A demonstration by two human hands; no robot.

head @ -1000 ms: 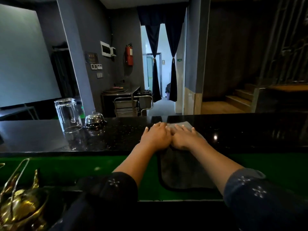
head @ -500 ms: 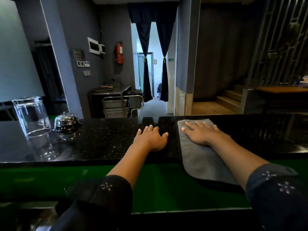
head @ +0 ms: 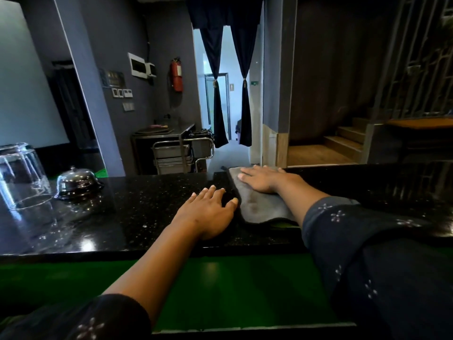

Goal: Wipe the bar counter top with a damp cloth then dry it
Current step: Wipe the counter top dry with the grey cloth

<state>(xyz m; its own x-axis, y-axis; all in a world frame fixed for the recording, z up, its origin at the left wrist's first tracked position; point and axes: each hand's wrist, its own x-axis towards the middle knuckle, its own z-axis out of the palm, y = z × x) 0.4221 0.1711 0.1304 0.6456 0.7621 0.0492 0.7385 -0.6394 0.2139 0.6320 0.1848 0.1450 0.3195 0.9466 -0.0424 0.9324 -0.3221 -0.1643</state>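
1. The counter is black and shiny, with tiny white specks in it. It runs from one side to the other.
2. A gray cloth lies flat on the counter, a bit right of the middle. Its far end sits at the back edge of the counter. Its near end stops just short of the front edge.
3. The right hand lies flat on the far part of the cloth. Its fingers are straight and point left. It presses down and does not grab.
4. The left hand lies flat on the bare counter, just left of the cloth. Its fingers are spread and loose. It holds nothing. Its thumb is right by the cloth's edge, but I cannot tell if they touch.
5. Both arms have dark sleeves with small pale flowers.
6. A clear glass stands upside down on the far left of the counter.
7. A shiny bell sits just right of the glass, well apart from the hands.
8. Below the front edge of the counter is a green ledge.
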